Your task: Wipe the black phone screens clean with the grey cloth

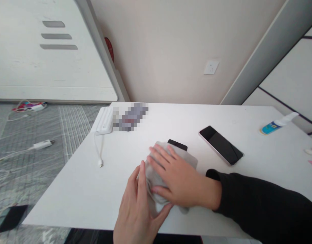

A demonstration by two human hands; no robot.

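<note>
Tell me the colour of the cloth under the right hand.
Light grey cloth, in the head view.

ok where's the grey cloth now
In the head view, the grey cloth is below centre, under the right hand and beside the left hand, partly covering a dark object left of the phone.

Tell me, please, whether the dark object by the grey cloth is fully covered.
No, partly out: the dark object shows one end beyond the grey cloth's far edge; how far it reaches underneath is hidden.
</note>
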